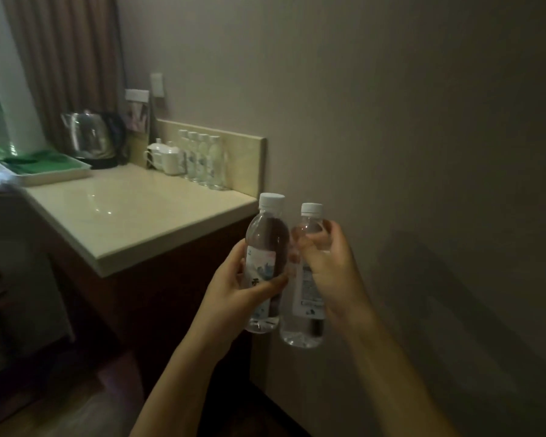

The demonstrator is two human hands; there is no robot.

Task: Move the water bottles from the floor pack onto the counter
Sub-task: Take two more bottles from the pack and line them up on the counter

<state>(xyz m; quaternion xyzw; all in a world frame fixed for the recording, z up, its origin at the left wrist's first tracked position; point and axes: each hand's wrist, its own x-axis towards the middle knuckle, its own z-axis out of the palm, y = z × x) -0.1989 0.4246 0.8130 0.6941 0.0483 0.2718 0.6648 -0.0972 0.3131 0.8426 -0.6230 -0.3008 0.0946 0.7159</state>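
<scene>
The person is holding two clear water bottles upright in the air, just off the near right corner of the tabletop, with both forearms reaching in from six o'clock. The left hand is curling its grip around the labelled middle of the left bottle, thumb lying across the label at the front and fingers wrapping behind. The right hand is closing its grip on the right bottle, fingers curling around the shoulder just under the white cap and the palm covering part of the label. The two bottles are sitting side by side, touching or nearly so, the left one slightly higher, and both are well below the tabletop's back edge but beyond its corner at about four o'clock from it. On the tabletop, a row of four bottles is standing against the low backsplash at the twelve o'clock end. Just beside them at nine o'clock, white cups are clustering together. Farther toward ten o'clock a steel kettle is standing by the curtain, and a white tray with green cloth is lying in front of it. The wall at three o'clock is catching the shadow of the arms.
</scene>
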